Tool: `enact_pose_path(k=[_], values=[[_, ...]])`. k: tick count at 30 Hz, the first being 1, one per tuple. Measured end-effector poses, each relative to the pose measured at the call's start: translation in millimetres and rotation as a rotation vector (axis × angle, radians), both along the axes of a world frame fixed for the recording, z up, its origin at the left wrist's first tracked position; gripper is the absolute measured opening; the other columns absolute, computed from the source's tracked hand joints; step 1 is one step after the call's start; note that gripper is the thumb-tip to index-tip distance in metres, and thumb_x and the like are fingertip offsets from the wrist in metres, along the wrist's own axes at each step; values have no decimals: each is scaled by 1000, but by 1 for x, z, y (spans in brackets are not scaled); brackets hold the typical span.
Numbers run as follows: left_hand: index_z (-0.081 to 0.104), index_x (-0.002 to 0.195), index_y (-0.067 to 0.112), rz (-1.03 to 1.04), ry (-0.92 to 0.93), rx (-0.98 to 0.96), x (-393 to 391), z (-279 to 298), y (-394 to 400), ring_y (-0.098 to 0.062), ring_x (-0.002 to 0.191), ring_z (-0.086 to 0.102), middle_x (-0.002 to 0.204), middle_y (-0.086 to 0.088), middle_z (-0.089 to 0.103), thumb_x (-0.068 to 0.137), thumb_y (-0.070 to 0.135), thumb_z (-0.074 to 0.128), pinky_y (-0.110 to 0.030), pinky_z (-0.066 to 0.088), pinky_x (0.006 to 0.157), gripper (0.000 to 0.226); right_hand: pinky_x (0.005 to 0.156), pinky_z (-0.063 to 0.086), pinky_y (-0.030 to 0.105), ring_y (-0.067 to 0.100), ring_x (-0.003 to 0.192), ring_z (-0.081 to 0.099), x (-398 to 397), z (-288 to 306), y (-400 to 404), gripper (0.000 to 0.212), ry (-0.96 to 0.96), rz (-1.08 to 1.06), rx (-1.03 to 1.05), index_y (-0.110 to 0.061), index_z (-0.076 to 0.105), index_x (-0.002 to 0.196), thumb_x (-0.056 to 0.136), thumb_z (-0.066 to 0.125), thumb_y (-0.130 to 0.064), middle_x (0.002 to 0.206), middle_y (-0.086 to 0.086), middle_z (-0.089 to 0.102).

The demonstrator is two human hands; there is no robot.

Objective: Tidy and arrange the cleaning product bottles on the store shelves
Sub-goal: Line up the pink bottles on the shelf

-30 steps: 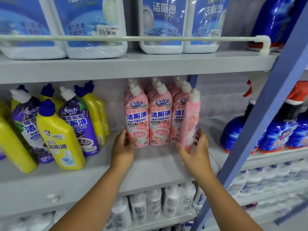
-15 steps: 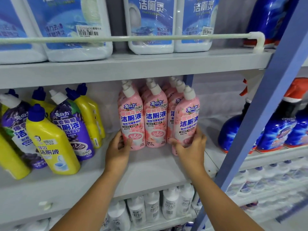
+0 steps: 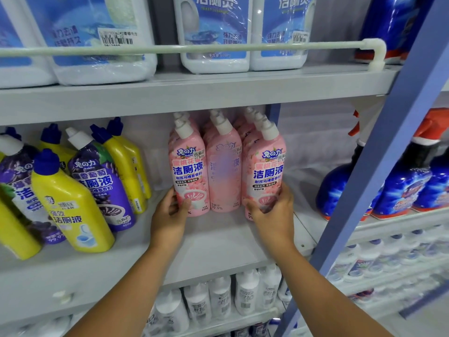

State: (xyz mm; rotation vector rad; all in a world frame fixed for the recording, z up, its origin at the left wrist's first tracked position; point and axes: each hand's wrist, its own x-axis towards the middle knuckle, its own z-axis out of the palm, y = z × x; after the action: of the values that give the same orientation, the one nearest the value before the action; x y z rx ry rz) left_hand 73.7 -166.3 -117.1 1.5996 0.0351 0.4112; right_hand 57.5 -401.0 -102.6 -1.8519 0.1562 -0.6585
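Store shelving in pale grey fills the view, seen from a head camera looking slightly down at the middle shelf [image 3: 218, 242]. Near the centre of that shelf, rows of pink bottles stand upright with white caps, three across at the front and more behind. The left front pink bottle [image 3: 188, 171] is gripped low on its body by the left hand [image 3: 168, 215], with the thumb curled across the label and the fingers wrapped round the left side. The right front pink bottle [image 3: 266, 173] is gripped near its base by the right hand [image 3: 273, 212], with the thumb on the front and the fingers curled round the right side. Between them the middle pink bottle [image 3: 224, 171] stands touching both neighbours, with neither hand on it.

To the left on the same shelf, a cluster of yellow bottles [image 3: 70, 203] with blue caps and purple bottles [image 3: 102, 181] with white caps lean at a tilt, well apart from the pink group. To the right, beyond a blue upright post [image 3: 379, 171], dark blue spray bottles [image 3: 403, 188] with red tops stand on a neighbouring shelf. On the shelf above, large white jugs [image 3: 213, 32] with blue labels sit behind a pale guard rail [image 3: 184, 48]. Below, small white bottles [image 3: 221, 297] stand in rows.
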Motion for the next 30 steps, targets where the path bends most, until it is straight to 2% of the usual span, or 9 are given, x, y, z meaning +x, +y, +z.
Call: enact_pose_path(k=[3, 9, 17, 20, 27, 30], values=[[63, 123, 30, 6, 11, 14, 0, 0, 0, 6, 94, 71, 101, 23, 75, 97, 17, 70, -10, 53, 74, 30, 92, 57, 36, 9, 112, 59, 0, 1, 0, 84, -7, -15, 22, -31, 46, 136, 66, 91, -46, 127, -10, 51], [62, 129, 26, 21, 18, 33, -1, 1, 1, 9, 93, 69, 111, 13, 73, 96, 21, 71, -8, 53, 73, 35, 94, 56, 37, 11, 115, 58, 1, -1, -1, 86, -8, -27, 14, -30, 45, 138, 67, 91, -44, 129, -8, 50], [61, 127, 26, 13, 30, 24, -4, 5, -2, 13, 89, 68, 109, 17, 71, 97, 19, 70, -5, 50, 70, 32, 95, 56, 41, 12, 117, 57, 3, -5, -3, 88, -15, 2, 31, -33, 43, 138, 66, 90, -48, 131, -9, 50], [60, 126, 26, 12, 23, 21, -5, 7, -4, 15, 88, 68, 108, 18, 70, 97, 17, 69, -4, 50, 70, 32, 95, 56, 39, 12, 117, 57, 4, -6, -4, 88, -14, 15, 57, -33, 44, 137, 65, 92, -46, 130, -9, 51], [61, 131, 29, 23, 33, 35, -4, 3, -1, 8, 95, 70, 111, 18, 73, 97, 23, 69, -9, 52, 75, 35, 91, 57, 36, 12, 116, 60, 6, -9, -5, 86, -26, 61, 117, -34, 46, 136, 64, 91, -49, 131, -8, 55], [52, 146, 20, 69, 15, -30, 2, 8, 0, 4, 110, 67, 128, 5, 69, 100, 26, 64, -11, 51, 81, 48, 91, 57, 34, 11, 115, 64, 6, -9, -7, 80, -8, 107, 217, -37, 47, 134, 67, 89, -51, 130, -8, 60]])
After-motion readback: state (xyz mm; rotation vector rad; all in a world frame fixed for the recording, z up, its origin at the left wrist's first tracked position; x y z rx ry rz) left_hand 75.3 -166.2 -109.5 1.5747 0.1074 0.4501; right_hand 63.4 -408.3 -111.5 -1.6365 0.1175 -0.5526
